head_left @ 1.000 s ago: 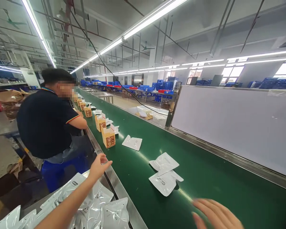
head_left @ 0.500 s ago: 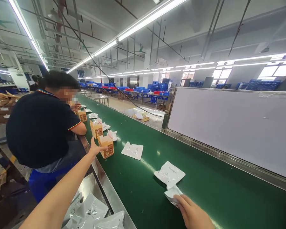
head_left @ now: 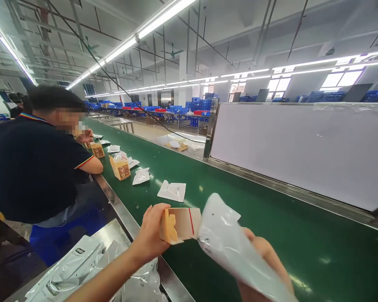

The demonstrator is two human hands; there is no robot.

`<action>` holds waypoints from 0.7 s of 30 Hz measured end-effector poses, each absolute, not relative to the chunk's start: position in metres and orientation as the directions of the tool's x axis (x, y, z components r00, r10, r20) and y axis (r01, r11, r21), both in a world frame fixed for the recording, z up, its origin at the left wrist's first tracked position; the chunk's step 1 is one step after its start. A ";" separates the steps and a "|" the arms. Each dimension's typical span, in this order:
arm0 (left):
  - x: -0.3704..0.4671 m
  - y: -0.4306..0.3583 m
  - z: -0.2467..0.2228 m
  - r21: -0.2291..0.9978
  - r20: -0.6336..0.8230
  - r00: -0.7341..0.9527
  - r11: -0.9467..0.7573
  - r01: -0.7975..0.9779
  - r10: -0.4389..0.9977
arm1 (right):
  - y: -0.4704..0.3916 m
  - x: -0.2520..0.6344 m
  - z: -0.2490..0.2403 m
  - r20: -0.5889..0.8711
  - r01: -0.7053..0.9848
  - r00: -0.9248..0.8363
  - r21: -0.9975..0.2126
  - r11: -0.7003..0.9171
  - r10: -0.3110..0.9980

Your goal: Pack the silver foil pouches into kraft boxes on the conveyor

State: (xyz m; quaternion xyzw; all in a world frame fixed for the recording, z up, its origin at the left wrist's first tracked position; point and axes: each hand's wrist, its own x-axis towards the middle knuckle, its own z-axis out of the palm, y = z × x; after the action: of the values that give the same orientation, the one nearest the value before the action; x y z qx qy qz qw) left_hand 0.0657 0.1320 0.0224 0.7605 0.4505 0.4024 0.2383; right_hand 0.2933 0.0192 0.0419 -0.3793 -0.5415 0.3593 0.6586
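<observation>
My left hand (head_left: 153,230) grips an orange-and-white cardboard box (head_left: 182,222), tipped so its open mouth and a flap with a red stripe face right. Close to that flap is a glossy white pouch (head_left: 229,243), held in my right hand (head_left: 267,256); the pouch hides part of its fingers. Behind the pouch, the corner of another white pouch (head_left: 234,214) shows on the green conveyor belt (head_left: 208,277). Farther up the belt lie a flat white pouch (head_left: 172,191) and a crumpled one (head_left: 141,176).
A box with a pouch in it (head_left: 120,167) stands along the belt's left edge, with more boxes beyond. A co-worker in a dark shirt (head_left: 34,167) sits at left. White pouches (head_left: 72,264) fill a metal tray at lower left. A white panel (head_left: 286,151) borders the belt's far side.
My left hand has brought the box from the belt's left edge towards me and tipped it. My right hand has lifted a pouch off the belt up to the box's mouth. The view has shifted right.
</observation>
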 end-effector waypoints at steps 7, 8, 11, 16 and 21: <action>0.090 0.084 0.028 0.521 0.666 0.292 -0.709 0.475 0.686 | 0.017 0.285 0.044 0.693 0.510 -0.133 -0.565 0.648 0.709; 0.093 0.083 0.027 0.467 0.701 0.301 -0.735 0.491 0.647 | 0.016 0.287 0.043 0.705 0.589 -0.182 -0.480 0.650 0.685; 0.107 0.076 0.023 0.263 0.769 0.365 -0.780 0.568 0.525 | 0.013 0.286 0.039 0.737 0.787 -0.224 -0.249 0.564 0.638; 0.125 0.063 0.018 0.075 0.787 0.456 -0.797 0.600 0.417 | 0.009 0.276 0.031 0.556 0.846 -0.172 -0.340 0.411 0.814; 0.128 0.059 0.005 0.166 0.752 0.415 -0.756 0.633 0.512 | -0.006 0.291 0.037 0.266 0.375 -0.344 -0.840 0.391 0.901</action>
State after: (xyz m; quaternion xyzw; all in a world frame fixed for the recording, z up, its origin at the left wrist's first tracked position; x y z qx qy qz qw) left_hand 0.1283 0.0590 0.0051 0.8381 0.3418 0.4191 -0.0721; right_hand 0.2910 -0.0065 0.0374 -0.4294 -0.7428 0.3465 0.3792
